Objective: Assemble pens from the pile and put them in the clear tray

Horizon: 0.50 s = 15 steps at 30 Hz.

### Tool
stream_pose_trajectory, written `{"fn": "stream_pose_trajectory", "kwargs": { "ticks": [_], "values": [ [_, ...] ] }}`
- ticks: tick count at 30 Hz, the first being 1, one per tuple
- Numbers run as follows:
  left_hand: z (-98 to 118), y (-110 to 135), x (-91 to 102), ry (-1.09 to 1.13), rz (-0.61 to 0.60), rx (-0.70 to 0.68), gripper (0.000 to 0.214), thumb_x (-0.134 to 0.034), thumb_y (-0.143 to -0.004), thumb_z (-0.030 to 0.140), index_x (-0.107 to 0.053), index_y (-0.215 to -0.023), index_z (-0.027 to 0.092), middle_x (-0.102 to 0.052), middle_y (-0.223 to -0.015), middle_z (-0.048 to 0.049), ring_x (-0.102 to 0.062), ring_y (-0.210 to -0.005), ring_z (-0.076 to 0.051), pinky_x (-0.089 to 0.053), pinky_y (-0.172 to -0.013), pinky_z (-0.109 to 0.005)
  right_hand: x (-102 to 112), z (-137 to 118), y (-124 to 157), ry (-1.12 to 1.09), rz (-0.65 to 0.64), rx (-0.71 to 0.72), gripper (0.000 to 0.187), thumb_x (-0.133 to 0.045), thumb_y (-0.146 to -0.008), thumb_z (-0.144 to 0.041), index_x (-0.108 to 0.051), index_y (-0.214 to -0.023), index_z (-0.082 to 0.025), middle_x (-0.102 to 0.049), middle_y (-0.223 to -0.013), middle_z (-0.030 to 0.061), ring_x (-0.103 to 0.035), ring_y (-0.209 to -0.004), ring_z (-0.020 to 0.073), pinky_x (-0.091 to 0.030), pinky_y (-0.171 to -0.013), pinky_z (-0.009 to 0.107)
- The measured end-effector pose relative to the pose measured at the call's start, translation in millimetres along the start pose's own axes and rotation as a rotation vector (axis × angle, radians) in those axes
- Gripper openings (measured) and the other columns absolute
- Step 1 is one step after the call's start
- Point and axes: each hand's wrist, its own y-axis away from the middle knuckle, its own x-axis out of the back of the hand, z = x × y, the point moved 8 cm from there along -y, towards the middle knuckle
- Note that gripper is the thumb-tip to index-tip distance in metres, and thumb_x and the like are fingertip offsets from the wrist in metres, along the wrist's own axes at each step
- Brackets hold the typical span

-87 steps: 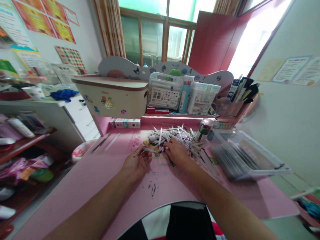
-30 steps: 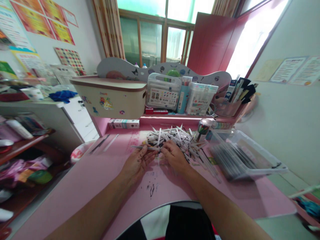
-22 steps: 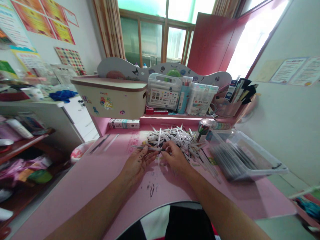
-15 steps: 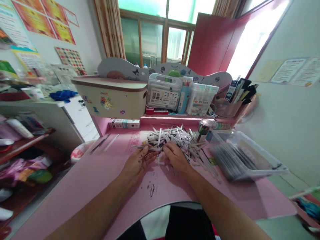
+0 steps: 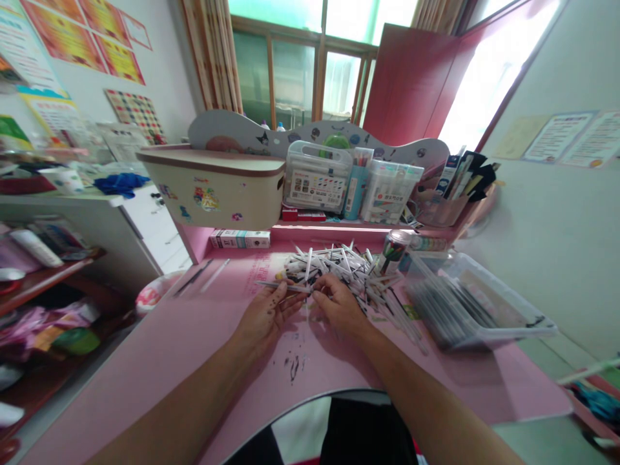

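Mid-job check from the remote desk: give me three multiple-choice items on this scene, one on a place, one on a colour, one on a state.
1. Where is the clear plastic tray relative to the pile of white sticks?
A. Left of it  B. Right of it  C. On top of it

2. What colour is the desk top?
A. Pink  B. Green  C. White

3. Where is the thin white stick?
A. Inside the tray  B. Under the pile  C. At the left hand

1: B, the tray sits on the pile's right.
2: A, the bare surface shows pink.
3: C, it lies across that hand's fingers.
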Motion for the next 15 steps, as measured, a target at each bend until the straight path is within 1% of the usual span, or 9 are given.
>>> {"fn": "stream_pose_trajectory", "kwargs": {
  "ticks": [1, 2, 4, 8, 13, 15],
  "values": [
    [-0.5, -0.2, 0.3, -0.004, -0.004, 0.002, 0.010, -0.064, -0.090, 0.010, -0.065, -0.099, 0.013, -0.078, -0.090, -0.0113, -0.077, -0.074, -0.017, -0.063, -0.065, -0.023, -0.4, -1.2, -0.3, -0.002, -0.006, 0.018, 0.004, -0.056, -0.085, -0.025, -0.056, -0.082, -0.023, -0.056, -0.079, -0.0008, -0.054, -0.066, 0.0146, -0.043, -0.057, 0.026],
    [-1.1, -0.2, 0.7, -0.010, -0.005, 0.004, 0.011, -0.064, -0.090, 0.011, -0.065, -0.100, 0.013, -0.078, -0.090, -0.0112, -0.076, -0.074, -0.017, -0.063, -0.064, -0.023, -1.0, -2.1, -0.6, -0.004, -0.018, 0.030, 0.010, -0.055, -0.086, -0.027, -0.055, -0.078, -0.023, -0.056, -0.079, 0.0000, -0.054, -0.066, 0.0147, -0.043, -0.056, 0.026],
    [-2.5, 0.0, 1.4, -0.033, -0.007, 0.012, 0.012, -0.063, -0.091, 0.013, -0.064, -0.103, 0.013, -0.078, -0.089, -0.0113, -0.076, -0.072, -0.017, -0.062, -0.061, -0.024, -1.4, -2.3, -0.9, -0.010, -0.031, 0.031, 0.014, -0.055, -0.088, -0.030, -0.055, -0.076, -0.023, -0.056, -0.077, 0.0005, -0.053, -0.066, 0.0150, -0.043, -0.055, 0.026],
    [-3.0, 0.0, 1.3, -0.072, -0.026, 0.003, 0.014, -0.063, -0.092, 0.015, -0.064, -0.106, 0.015, -0.078, -0.088, -0.0114, -0.075, -0.070, -0.018, -0.062, -0.057, -0.025, 1.0, 0.6, 0.9, -0.041, 0.001, -0.012, 0.001, -0.057, -0.085, -0.025, -0.058, -0.085, -0.024, -0.057, -0.072, -0.0012, -0.054, -0.065, 0.0154, -0.043, -0.055, 0.025],
    [-2.7, -0.2, 1.1, -0.078, -0.033, -0.001, 0.014, -0.068, -0.088, 0.017, -0.064, -0.102, 0.015, -0.078, -0.091, -0.0119, -0.076, -0.076, -0.019, -0.061, -0.059, -0.024, -0.8, 1.4, 3.2, -0.032, 0.009, -0.013, 0.003, -0.057, -0.085, -0.025, -0.057, -0.082, -0.024, -0.057, -0.071, -0.0016, -0.054, -0.065, 0.0152, -0.042, -0.055, 0.025],
    [-2.4, 0.5, 0.2, -0.090, -0.037, 0.003, 0.013, -0.068, -0.088, 0.018, -0.065, -0.100, 0.015, -0.078, -0.090, -0.0111, -0.076, -0.073, -0.019, -0.060, -0.057, -0.024, 0.4, -1.3, 2.0, -0.006, 0.013, 0.005, 0.005, -0.057, -0.084, -0.025, -0.058, -0.079, -0.023, -0.057, -0.072, -0.0013, -0.054, -0.066, 0.0154, -0.042, -0.056, 0.025]
  ]
}}
